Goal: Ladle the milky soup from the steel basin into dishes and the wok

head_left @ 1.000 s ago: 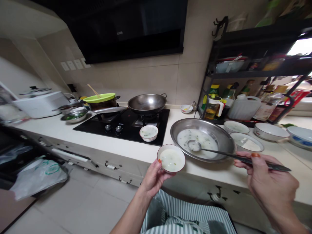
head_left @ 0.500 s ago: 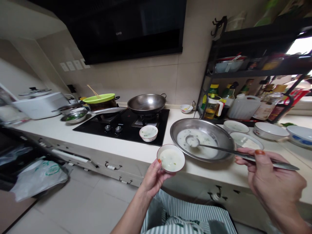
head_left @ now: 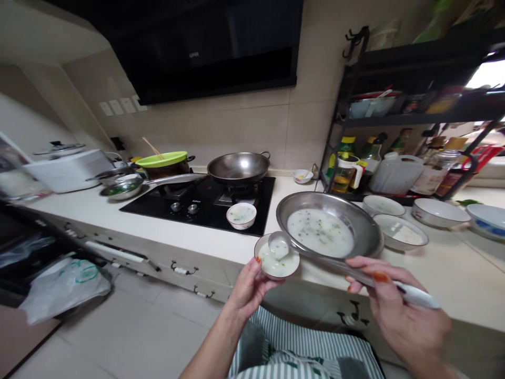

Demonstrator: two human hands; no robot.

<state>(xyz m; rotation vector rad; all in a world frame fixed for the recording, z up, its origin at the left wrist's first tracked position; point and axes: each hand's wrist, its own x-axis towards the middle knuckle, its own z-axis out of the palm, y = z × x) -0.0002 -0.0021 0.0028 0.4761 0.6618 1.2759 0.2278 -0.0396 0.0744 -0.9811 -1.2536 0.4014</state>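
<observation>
My left hand (head_left: pixel 254 287) is closed on the side of a small red-rimmed bowl (head_left: pixel 272 267), which it holds up in front of the counter edge. White soup with green bits fills much of the bowl. In my right hand (head_left: pixel 398 305) is the handle of a metal ladle (head_left: pixel 279 243). The ladle's cup, with white liquid in it, hangs over the bowl and looks tilted. Just behind the ladle handle stands a wide steel basin (head_left: pixel 369 226) holding more of the white soup. A second small filled bowl (head_left: pixel 241 218) rests on the stove's front right corner.
A wok (head_left: pixel 239 167) sits on the black gas stove (head_left: pixel 177 202). Right of the basin are two filled bowls, one a larger bowl (head_left: pixel 404 239), plus a white bowl (head_left: pixel 440 213) and a blue-patterned bowl (head_left: pixel 489 221). Behind them rises a black rack (head_left: pixel 394 118) with bottles.
My right hand has moved left and slightly down, carrying the ladle from the basin to over the bowl in my left hand. The left hand and bowl have stayed in place.
</observation>
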